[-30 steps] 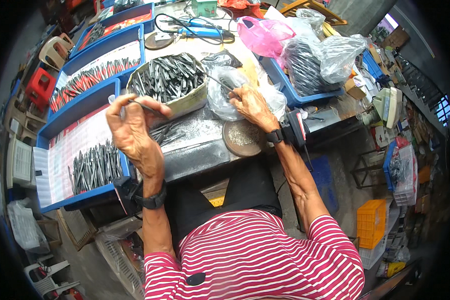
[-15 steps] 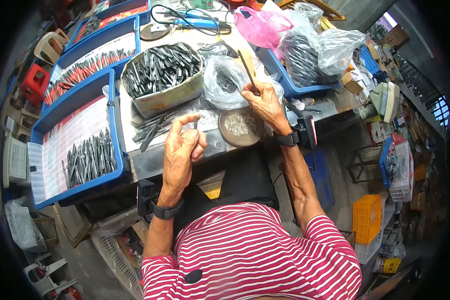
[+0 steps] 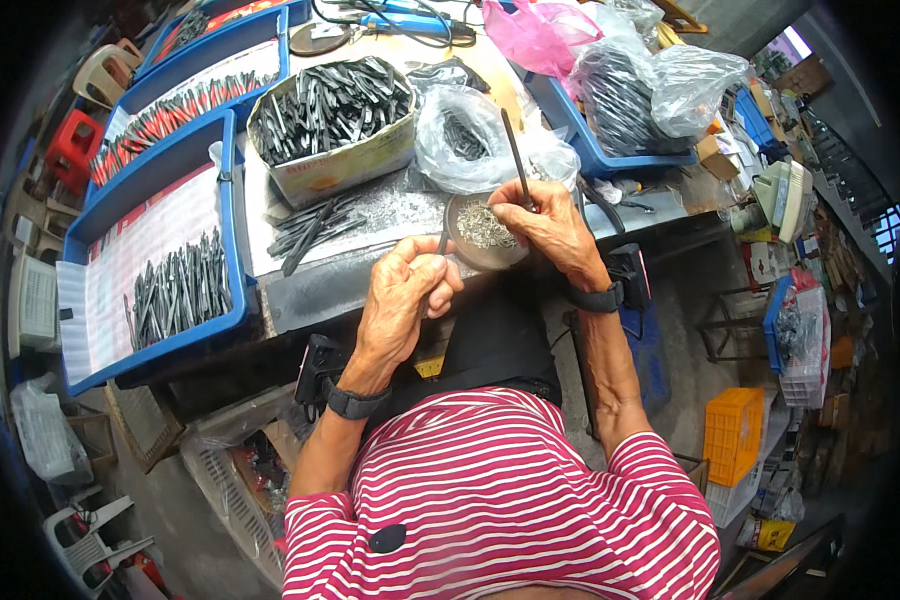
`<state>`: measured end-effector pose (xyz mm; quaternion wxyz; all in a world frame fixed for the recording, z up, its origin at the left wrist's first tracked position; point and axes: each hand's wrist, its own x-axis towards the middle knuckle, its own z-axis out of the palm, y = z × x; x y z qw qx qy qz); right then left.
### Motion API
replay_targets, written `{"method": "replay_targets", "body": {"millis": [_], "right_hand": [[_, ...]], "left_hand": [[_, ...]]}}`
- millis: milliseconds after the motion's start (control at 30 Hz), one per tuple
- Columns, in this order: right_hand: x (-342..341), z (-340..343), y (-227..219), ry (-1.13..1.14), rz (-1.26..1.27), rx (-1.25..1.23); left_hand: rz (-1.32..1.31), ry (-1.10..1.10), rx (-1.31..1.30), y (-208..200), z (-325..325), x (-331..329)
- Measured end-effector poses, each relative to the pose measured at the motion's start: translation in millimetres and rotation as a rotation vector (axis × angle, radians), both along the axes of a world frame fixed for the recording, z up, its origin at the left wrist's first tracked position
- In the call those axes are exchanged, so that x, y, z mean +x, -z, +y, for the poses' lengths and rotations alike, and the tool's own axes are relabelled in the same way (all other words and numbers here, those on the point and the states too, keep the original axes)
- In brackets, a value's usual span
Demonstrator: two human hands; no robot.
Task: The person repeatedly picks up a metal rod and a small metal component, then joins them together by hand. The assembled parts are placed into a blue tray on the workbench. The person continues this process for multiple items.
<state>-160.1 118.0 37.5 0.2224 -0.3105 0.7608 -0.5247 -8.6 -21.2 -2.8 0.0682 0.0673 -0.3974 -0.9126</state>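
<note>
Left hand (image 3: pixel 398 300), right hand (image 3: pixel 560 232) both pinching, near bench (image 3: pixel 315 300) edge.
Left: short dark piece (image 3: pixel 443 243), end poking up. Right: slim dark rod (image 3: pixel 515 150), tilted, upper end free. Round dish (image 3: pixel 486 260) of silvery bits (image 3: pixel 482 226) between.

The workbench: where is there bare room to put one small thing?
The grey front strip looks bare between the left hand, the loose slim black pieces and the nearest blue tray. A pale patch looks free between the clear plastic bag, the pink bag and the right blue tray. It is crowded around the carton and the round dish.
</note>
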Motion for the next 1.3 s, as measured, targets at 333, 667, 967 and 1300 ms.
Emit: {"method": "replay_targets", "body": {"millis": [333, 667, 967, 1300], "right_hand": [[20.3, -6.6, 2.5, -0.186, 0.056, 0.012], [36.9, -4.9, 1.6, -0.288, -0.113, 0.052], [52.1, 4.5, 15.6, -0.093, -0.426, -0.177], [64.2, -2.1, 32.4, 0.116, -0.482, -0.402]], "left_hand": [[-0.017, -0.031, -0.006, 6.0, 2.1, -1.0], [-0.092, -0.079, -0.075, 9.3, 12.2, -0.5], [-0.093, -0.044, -0.081, 13.1, 19.7, 5.0], [-0.067, -0.101, -0.050, 11.9, 27.0, 3.7]]}}
